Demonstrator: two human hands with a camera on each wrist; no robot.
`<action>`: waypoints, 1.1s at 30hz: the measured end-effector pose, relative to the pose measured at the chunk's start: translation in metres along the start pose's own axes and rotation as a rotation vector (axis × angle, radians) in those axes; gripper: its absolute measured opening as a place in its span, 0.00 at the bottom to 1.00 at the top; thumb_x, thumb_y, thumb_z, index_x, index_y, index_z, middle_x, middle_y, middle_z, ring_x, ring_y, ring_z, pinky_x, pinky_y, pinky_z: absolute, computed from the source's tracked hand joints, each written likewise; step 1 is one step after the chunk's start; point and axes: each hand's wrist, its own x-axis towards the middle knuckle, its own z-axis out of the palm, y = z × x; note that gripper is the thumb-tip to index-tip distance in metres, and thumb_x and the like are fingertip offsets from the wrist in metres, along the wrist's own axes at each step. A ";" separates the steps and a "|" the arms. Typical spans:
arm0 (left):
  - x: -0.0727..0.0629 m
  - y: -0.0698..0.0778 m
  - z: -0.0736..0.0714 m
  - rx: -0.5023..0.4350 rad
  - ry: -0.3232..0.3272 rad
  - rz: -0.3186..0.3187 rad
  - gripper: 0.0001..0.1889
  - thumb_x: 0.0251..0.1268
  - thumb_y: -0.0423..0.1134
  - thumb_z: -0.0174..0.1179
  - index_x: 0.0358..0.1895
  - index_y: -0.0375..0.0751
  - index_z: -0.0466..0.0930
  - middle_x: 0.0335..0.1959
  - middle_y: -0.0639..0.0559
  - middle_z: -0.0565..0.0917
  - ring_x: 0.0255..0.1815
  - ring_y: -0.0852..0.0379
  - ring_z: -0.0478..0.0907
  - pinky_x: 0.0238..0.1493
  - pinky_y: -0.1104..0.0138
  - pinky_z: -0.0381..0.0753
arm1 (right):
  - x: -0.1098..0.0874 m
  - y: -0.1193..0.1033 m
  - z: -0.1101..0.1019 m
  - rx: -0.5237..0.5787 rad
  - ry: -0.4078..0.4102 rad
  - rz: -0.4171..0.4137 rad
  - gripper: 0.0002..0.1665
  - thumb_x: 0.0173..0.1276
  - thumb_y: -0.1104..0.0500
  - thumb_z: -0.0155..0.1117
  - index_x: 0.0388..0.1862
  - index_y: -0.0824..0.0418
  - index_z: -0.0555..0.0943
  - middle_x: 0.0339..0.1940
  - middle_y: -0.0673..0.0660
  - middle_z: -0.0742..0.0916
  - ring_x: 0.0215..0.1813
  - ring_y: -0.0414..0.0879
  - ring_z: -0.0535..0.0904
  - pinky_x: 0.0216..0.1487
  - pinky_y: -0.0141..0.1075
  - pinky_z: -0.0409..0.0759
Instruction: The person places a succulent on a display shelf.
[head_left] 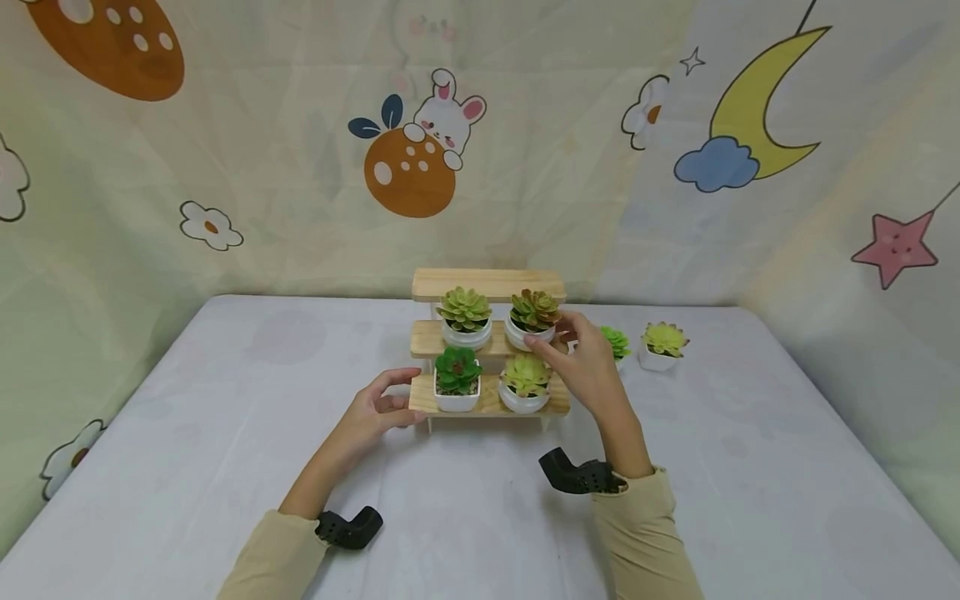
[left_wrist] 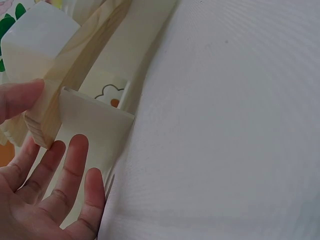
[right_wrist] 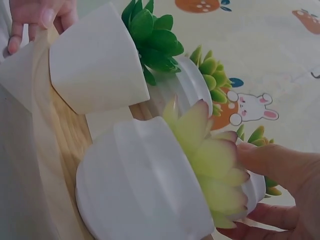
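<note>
A three-tier wooden plant stand (head_left: 489, 283) stands at the back of the table. My left hand (head_left: 382, 404) holds the left end of its lowest board (left_wrist: 82, 62), thumb on top and fingertips at the board's end. On the middle tier, my right hand (head_left: 588, 358) pinches the white round pot of a reddish-green succulent (head_left: 535, 310) between thumb and fingers. Left of that pot sits a light green succulent (head_left: 464, 310). The lowest tier bears a dark green succulent (head_left: 457, 372) in a square pot and a yellow-green succulent (head_left: 526, 377) in a round pot. The top board bears nothing.
To the right of the stand, a bright green succulent (head_left: 615, 342) is partly hidden behind my right hand. Beside it stands a yellow-green succulent (head_left: 664, 340) in a white pot. A patterned cloth (head_left: 525, 167) hangs behind the white-covered table (head_left: 465, 517).
</note>
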 end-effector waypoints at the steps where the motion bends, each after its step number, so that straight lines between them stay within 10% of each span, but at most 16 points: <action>1: 0.000 0.000 0.000 0.000 -0.001 0.003 0.32 0.55 0.35 0.64 0.65 0.47 0.64 0.62 0.46 0.64 0.44 0.60 0.78 0.43 0.66 0.75 | 0.000 -0.001 0.000 0.003 -0.002 -0.002 0.39 0.61 0.43 0.64 0.63 0.63 0.67 0.52 0.62 0.78 0.53 0.53 0.73 0.53 0.47 0.70; 14: 0.000 0.000 0.001 -0.004 0.004 0.003 0.32 0.53 0.35 0.65 0.64 0.48 0.65 0.61 0.47 0.65 0.44 0.60 0.78 0.42 0.66 0.75 | -0.001 -0.007 0.008 -0.018 0.005 -0.051 0.28 0.61 0.45 0.65 0.53 0.61 0.76 0.46 0.61 0.81 0.43 0.52 0.77 0.43 0.45 0.74; 33: -0.001 0.001 0.000 -0.007 -0.002 0.008 0.32 0.54 0.34 0.64 0.65 0.47 0.64 0.62 0.46 0.65 0.44 0.61 0.78 0.42 0.68 0.75 | -0.002 -0.012 0.014 -0.056 0.012 -0.014 0.35 0.61 0.43 0.64 0.60 0.62 0.72 0.52 0.62 0.79 0.54 0.55 0.72 0.53 0.49 0.70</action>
